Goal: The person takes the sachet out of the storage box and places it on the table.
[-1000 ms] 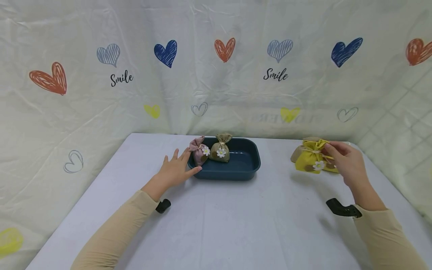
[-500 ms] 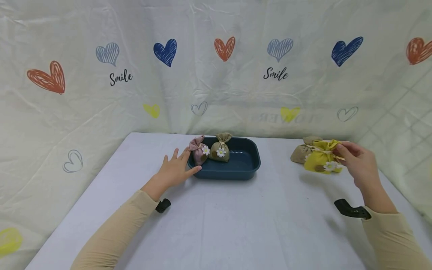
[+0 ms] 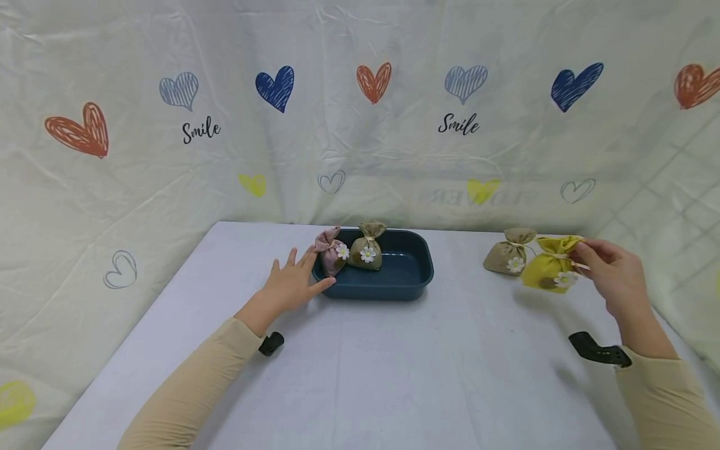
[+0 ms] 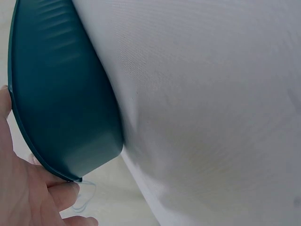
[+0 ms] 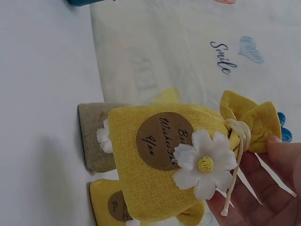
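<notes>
My right hand (image 3: 621,275) pinches a yellow drawstring pouch (image 3: 545,269) by its gathered neck and holds it up at the table's right side. A white daisy, a tied cord and a round brown label show on this pouch in the right wrist view. My left hand (image 3: 289,284) has its fingers spread, touching the rim of a dark teal rectangular tray (image 3: 388,291) at its left end; thumb and fingers also meet the rim in the left wrist view. Inside the tray's left half sit a pink pouch (image 3: 332,265) and a tan pouch (image 3: 365,242), each with a daisy.
Another tan pouch (image 3: 500,257) stands on the table, left of the held one. In the right wrist view a second yellow pouch (image 5: 101,195) lies behind it, partly hidden. A curtain (image 3: 416,144) printed with hearts hangs behind the white table (image 3: 388,375).
My right hand has moved to the right with the yellow pouch, uncovering the tan pouch behind it. My left hand has stayed at the tray's rim.
</notes>
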Available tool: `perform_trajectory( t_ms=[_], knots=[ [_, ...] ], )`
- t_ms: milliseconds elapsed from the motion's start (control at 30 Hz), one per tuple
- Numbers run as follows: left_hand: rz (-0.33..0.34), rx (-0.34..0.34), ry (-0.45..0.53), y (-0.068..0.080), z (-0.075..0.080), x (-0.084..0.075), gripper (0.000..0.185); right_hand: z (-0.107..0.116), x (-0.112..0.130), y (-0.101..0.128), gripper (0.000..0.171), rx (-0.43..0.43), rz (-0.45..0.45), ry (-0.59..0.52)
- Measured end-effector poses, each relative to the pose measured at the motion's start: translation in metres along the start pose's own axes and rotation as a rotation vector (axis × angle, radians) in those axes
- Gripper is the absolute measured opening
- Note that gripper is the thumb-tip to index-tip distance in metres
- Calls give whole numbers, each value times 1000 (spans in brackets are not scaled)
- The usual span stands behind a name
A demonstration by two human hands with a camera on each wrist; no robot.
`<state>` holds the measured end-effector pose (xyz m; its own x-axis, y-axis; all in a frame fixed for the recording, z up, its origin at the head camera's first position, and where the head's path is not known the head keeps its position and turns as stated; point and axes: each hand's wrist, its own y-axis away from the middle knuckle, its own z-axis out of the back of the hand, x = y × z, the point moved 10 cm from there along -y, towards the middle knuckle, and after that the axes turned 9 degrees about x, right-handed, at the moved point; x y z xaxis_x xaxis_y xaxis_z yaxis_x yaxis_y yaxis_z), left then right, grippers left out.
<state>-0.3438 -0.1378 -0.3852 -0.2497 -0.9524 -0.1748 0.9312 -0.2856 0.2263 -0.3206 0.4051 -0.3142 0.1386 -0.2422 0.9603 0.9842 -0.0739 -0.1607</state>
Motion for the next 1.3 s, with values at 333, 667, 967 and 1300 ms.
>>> perform_trajectory(
  t_ms=[333, 667, 967, 1300],
  knots=[
    [0, -8, -7, -2, -2, 1, 92, 18, -6, 1, 20, -45, -66, 81],
    [0, -5, 5, 0, 0, 0, 92, 35, -14, 2, 21, -74, -111, 64],
    [1, 2, -6, -1, -1, 0, 92, 52, -19, 6, 17, -154, -151, 125],
    [11, 16, -6, 0, -1, 0, 93, 74, -33, 8, 15, -204, -189, 106]
  ],
)
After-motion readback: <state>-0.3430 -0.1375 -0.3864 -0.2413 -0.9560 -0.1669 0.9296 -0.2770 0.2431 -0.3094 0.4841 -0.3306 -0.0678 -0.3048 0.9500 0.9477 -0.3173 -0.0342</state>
